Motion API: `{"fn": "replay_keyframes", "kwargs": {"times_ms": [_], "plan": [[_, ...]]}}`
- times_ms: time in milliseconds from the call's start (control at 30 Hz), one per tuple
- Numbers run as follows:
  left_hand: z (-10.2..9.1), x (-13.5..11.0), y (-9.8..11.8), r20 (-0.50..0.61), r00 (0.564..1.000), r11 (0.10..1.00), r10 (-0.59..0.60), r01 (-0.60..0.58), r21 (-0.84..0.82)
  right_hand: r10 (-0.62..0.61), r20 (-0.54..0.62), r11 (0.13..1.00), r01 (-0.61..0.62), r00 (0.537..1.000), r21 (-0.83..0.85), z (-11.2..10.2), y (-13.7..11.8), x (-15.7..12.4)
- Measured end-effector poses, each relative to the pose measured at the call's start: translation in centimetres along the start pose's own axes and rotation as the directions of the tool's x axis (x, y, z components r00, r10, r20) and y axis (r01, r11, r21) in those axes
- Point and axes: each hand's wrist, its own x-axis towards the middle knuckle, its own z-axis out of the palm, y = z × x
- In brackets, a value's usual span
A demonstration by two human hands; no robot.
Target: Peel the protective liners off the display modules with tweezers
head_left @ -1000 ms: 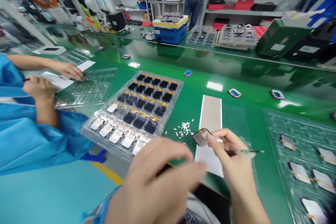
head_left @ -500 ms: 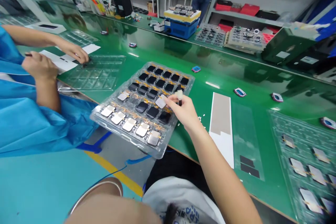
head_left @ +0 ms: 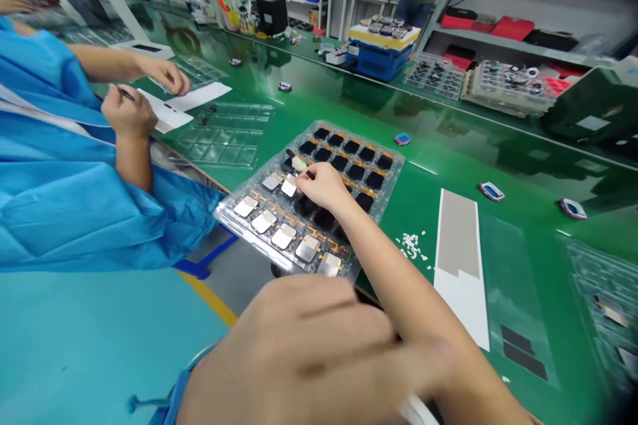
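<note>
Head view: the right hand (head_left: 323,184) holds a pale-tipped dark tool (head_left: 299,164), fingertips at a silver, rounded-square module (head_left: 288,186) in the clear plastic tray (head_left: 250,243). Blurred left hand (head_left: 304,345): grip unclear. Judged partway: front row silver, rows behind mostly black.

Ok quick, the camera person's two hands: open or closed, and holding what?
Left hand: blurred, fingers bent; can't tell if it's holding anything.
Right hand: closed on a slim tool with a pale end, fingertips at a pale panel.
</note>
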Motion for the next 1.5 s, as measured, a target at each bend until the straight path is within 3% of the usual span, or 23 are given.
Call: {"fn": "replay_keyframes", "kwargs": {"times_ms": [67, 100, 200, 267, 333, 433, 600, 733, 833, 900, 1100, 1367, 1500], "plan": [[-1.0, 1.2, -1.1, 0.236, 0.969, 0.949, 0.078, -0.145, 0.28, -0.003, 0.021, 1.0, 0.004, 1.0, -0.023, 0.2, 0.0, 0.2], [-1.6, 1.4, -2.3, 0.253, 0.964, 0.903, 0.078, -0.176, 0.391, -0.007, 0.03, 0.999, 0.008, 1.0, -0.034, 0.3, 0.0, 0.3], [-3.4, 1.7, -6.2, 0.02, 0.999, 0.788, 0.028, -0.035, 0.615, -0.019, 0.018, 0.996, 0.02, 1.0, -0.085, 0.5, -0.2, 0.1], [-4.0, 2.2, -8.3, -0.119, 0.993, 0.677, 0.016, 0.077, 0.732, -0.03, -0.017, 0.992, 0.028, 0.999, -0.125, 0.3, -0.2, -0.1], [-4.1, 3.1, -9.5, -0.186, 0.982, 0.568, 0.015, 0.145, 0.81, -0.046, -0.059, 0.988, 0.037, 0.997, -0.148, -0.3, -0.1, -0.5], [-3.9, 5.0, -10.4, -0.222, 0.975, 0.486, 0.029, 0.18, 0.855, -0.065, -0.112, 0.987, 0.048, 0.992, -0.151, -1.8, 0.5, -1.2], [-4.2, 7.3, -11.2, -0.19, 0.981, 0.356, 0.046, 0.162, 0.92, -0.085, -0.166, 0.992, 0.068, 0.982, -0.103, -5.4, 1.7, -3.8], [-4.8, 7.4, -11.6, -0.085, 0.996, 0.249, 0.028, 0.076, 0.966, -0.086, -0.227, 0.996, 0.084, 0.97, -0.017, -8.5, 3.6, -8.2], [-5.0, 7.0, -11.9, -0.017, 1.0, 0.198, 0.009, 0.015, 0.98, -0.086, -0.349, 0.979, 0.145, 0.933, 0.145, -10.0, 5.9, -12.7], [-5.2, 7.0, -11.9, 0.013, 1.0, 0.173, 0.002, -0.014, 0.985, -0.014, -0.424, 0.973, 0.11, 0.906, 0.203, -10.4, 7.6, -15.8], [-5.9, 7.5, -12.0, 0.088, 0.996, 0.134, -0.023, -0.084, 0.987, 0.055, -0.347, 0.983, 0.01, 0.936, 0.181, -11.1, 12.1, -22.3], [-5.6, 8.8, -11.8, 0.135, 0.99, 0.042, -0.046, -0.133, 0.99, 0.091, -0.459, 0.989, -0.024, 0.884, 0.148, -11.6, 13.1, -25.0], [-5.3, 9.1, -11.5, 0.15, 0.987, -0.006, -0.059, -0.151, 0.989, 0.092, -0.414, 0.984, -0.021, 0.905, 0.175, -11.6, 13.5, -25.4]]}}
